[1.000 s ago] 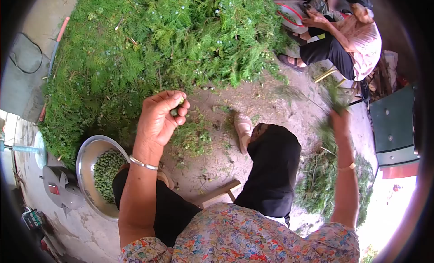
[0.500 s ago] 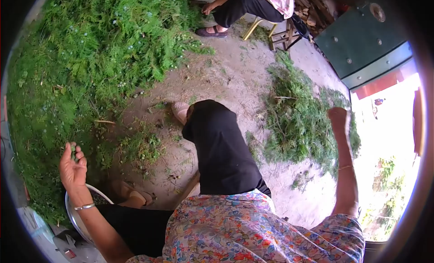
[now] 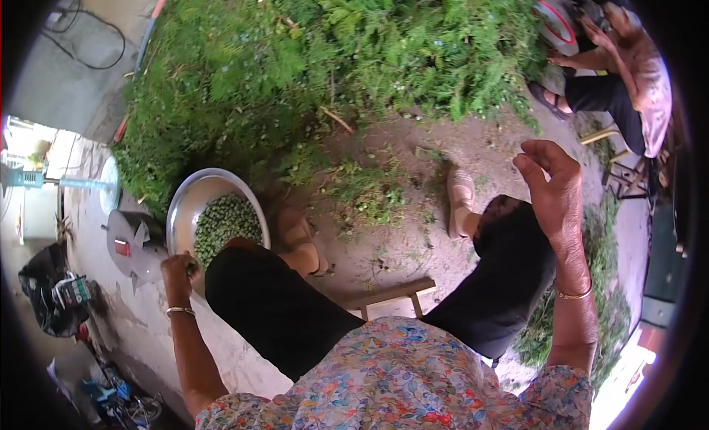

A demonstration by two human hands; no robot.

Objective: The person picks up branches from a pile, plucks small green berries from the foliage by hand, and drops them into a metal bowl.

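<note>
My left hand is closed beside the near left rim of a metal bowl. A bit of green shows at its fingertips, apparently small green cones like those in the bowl. Many round green cones fill part of the bowl, and my left knee hides its near right edge. Raised above my right knee, my right hand has bent fingers, with thumb and forefinger apart and nothing visible between them. Beyond the bowl spreads a large heap of cut evergreen branches, dotted with pale cones.
Another person sits at the upper right near a red-rimmed basin. A wooden stool frame stands between my legs. More branches lie to the right. A fan and a dark bag are at the left.
The view has swung left, bringing the whole bowl into sight. My left hand has gone from palm-up to closed by the bowl's rim. My right hand has come nearer my right knee, fingers loosened.
</note>
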